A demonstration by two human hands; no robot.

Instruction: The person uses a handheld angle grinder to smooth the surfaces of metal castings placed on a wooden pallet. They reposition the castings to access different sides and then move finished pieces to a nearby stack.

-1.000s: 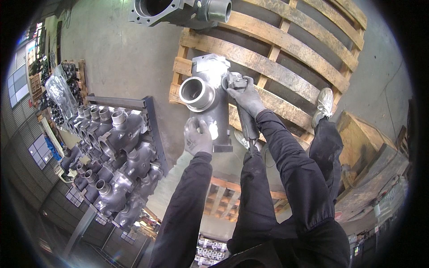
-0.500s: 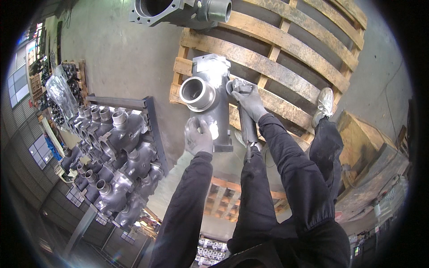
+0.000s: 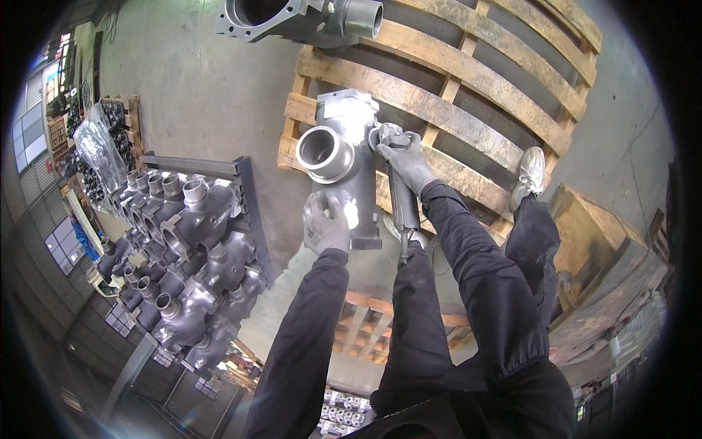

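Observation:
A grey metal pipe casting [image 3: 358,183] with a round, bare-metal-rimmed side opening lies on the near left edge of the wooden pallet. My left hand [image 3: 325,223], in a grey glove, rests against its near left side below that opening, fingers curled on the metal. In my gloved right hand [image 3: 408,162] is a hand-held grinder [image 3: 404,201], gripped near its head. The small round end of the tool sits beside the casting's right side; whether it touches is unclear. Its long body points back toward my leg.
Slats of the wooden pallet [image 3: 468,117] spread to the far right, my shoe on its near right corner. Another large casting [image 3: 333,22] lies at the far edge. To the left, several castings [image 3: 194,241] crowd a dark metal frame [image 3: 252,212]. A wooden crate [image 3: 585,234] stands right.
The bright glare on the casting's far end has dimmed. My right hand and the grinder have shifted very slightly; the left hand stays on the casting.

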